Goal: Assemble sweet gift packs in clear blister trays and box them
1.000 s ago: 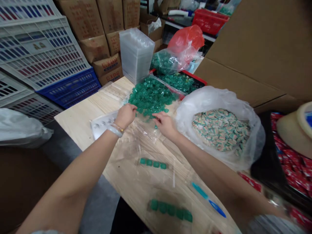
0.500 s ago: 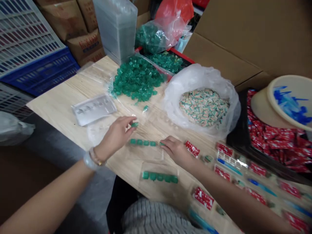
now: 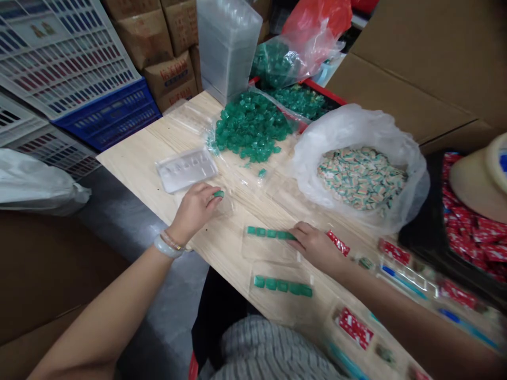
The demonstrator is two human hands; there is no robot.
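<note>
Pinched in my left hand (image 3: 196,210) is a small green piece (image 3: 218,194), held over the wooden table near a white tray (image 3: 187,170). The fingertips of my right hand (image 3: 315,243) are closed on the right end of a row of green pieces (image 3: 266,232) in a clear tray. Below it lies a second clear tray with another row of green pieces (image 3: 282,286). A heap of loose green pieces (image 3: 249,124) rests on clear plastic behind my hands.
A white plastic bag (image 3: 352,119) of small striped packets stands back right. Red packets (image 3: 355,328) and blue items in clear trays lie front right. Tall stacked clear trays (image 3: 225,50) stand at the back, beside crates (image 3: 111,113). A cream bucket (image 3: 471,182) is far right.
The view has shifted left, so the table appears farther right. My left hand, with a green piece, has moved left, away from the row. My right hand now touches the row's right end.
</note>
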